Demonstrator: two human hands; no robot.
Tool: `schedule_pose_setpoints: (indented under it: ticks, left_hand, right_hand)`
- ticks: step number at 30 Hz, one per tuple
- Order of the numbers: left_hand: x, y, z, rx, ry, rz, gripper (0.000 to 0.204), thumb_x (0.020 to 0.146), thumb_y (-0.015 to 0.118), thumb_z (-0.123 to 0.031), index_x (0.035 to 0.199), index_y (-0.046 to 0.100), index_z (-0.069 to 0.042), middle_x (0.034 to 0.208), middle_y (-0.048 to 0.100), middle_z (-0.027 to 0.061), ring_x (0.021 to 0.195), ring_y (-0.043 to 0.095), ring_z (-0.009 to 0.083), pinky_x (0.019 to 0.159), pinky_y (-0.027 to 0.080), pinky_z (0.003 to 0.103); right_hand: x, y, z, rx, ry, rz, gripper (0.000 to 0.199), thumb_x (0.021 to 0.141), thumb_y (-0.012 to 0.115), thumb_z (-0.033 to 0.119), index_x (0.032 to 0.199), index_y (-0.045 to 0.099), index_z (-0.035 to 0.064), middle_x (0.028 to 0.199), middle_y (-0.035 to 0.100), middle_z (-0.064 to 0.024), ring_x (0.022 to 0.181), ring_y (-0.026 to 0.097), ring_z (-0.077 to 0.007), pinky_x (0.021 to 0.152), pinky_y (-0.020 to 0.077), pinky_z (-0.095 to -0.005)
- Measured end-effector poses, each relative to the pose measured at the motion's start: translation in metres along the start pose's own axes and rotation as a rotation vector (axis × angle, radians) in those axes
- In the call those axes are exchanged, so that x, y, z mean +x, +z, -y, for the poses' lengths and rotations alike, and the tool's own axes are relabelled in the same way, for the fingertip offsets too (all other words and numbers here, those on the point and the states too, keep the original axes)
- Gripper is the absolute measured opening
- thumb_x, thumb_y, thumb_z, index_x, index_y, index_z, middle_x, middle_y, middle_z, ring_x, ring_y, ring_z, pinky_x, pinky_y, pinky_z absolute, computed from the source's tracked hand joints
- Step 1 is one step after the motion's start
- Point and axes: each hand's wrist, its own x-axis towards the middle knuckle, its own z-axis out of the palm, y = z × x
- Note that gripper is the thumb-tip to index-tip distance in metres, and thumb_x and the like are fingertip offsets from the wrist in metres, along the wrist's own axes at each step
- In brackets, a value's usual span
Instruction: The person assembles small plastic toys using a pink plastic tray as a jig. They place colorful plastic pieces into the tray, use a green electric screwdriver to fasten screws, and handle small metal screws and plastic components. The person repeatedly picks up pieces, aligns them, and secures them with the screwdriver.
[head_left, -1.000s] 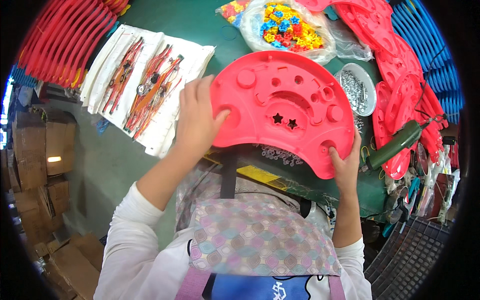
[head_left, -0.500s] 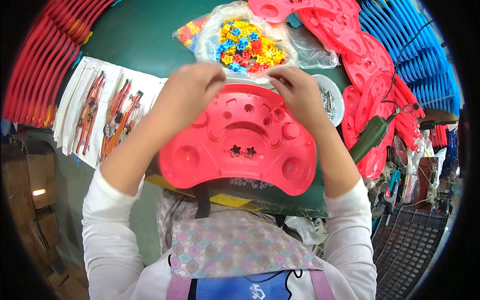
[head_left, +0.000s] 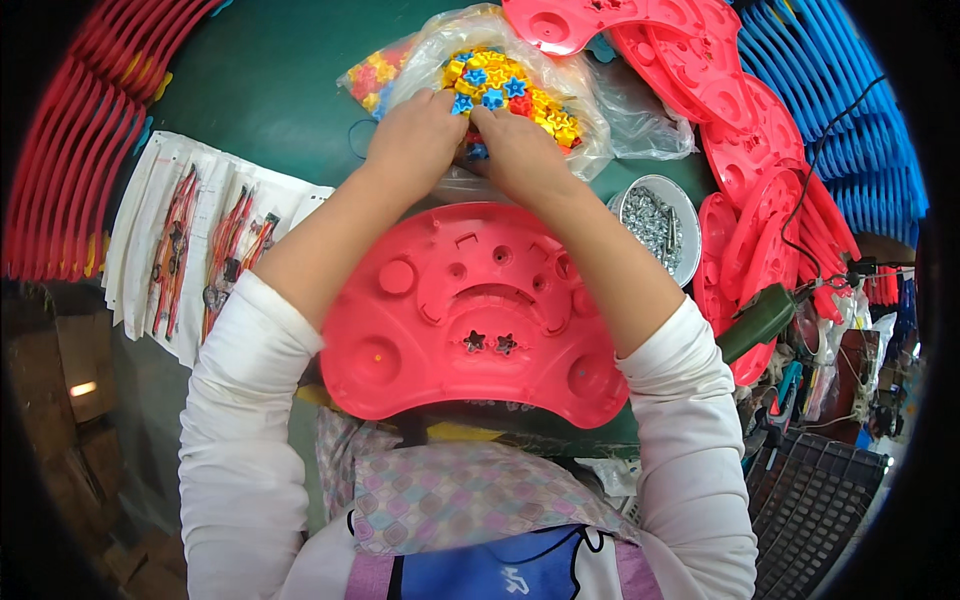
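Green table (head_left: 270, 90) carries stacks of red panels (head_left: 745, 150) on the right and red rails (head_left: 70, 150) on the left; a big red curved plastic panel (head_left: 470, 315) lies flat at the near edge between the forearms. Beyond it a clear bag (head_left: 600, 95) of small coloured star pieces (head_left: 505, 85), bowl of screws (head_left: 655, 220) just right. Left hand (head_left: 415, 135) and right hand (head_left: 515, 150) both reach into the pieces, fingers curled among them; whether either actually pinches a piece, cannot tell.

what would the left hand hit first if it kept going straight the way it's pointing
The left hand points away from the body and already reaches the clear bag of small coloured star pieces, so that pile comes first. Depth is unclear, so how far in the fingers are is uncertain.
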Motion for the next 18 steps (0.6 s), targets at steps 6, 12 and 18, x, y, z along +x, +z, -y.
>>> schedule_pose_setpoints:
  ticks: [6,12,18]
  left_hand:
    - [-0.043,-0.056,-0.024,-0.427,-0.124,-0.112,0.014,0.093,0.070,-0.014,0.099,0.072,-0.001,0.100,0.070,0.0129,0.089,0.067,0.0325,0.080,0.055,0.040]
    - [-0.145,-0.080,-0.066,-0.789,-0.219,0.022,0.019,0.088,0.075,-0.008,0.104,0.067,0.000,0.095,0.066,0.0149,0.083,0.067,0.0297,0.075,0.054,0.039]
    - [-0.171,-0.063,-0.093,-0.818,-0.236,0.044,0.022,0.085,0.076,0.000,0.102,0.061,0.000,0.095,0.061,0.0140,0.082,0.066,0.0290,0.072,0.054,0.038]
  right_hand:
    - [-0.023,-0.015,-0.001,0.129,-0.090,-0.313,0.040,0.084,0.071,0.009,0.124,0.063,0.0078,0.101,0.067,-0.0178,0.093,0.067,-0.0380,0.083,0.0545,-0.0463]
    - [-0.139,-0.041,0.064,0.744,-0.077,0.071,0.025,0.086,0.073,0.004,0.109,0.064,0.0030,0.098,0.065,-0.0085,0.089,0.066,-0.0194,0.080,0.0540,-0.0320]
    - [-0.189,-0.011,0.068,0.287,-0.406,-0.146,0.022,0.081,0.078,0.009,0.096,0.063,0.0061,0.102,0.064,-0.0080,0.089,0.063,-0.0281,0.077,0.0533,-0.0394]
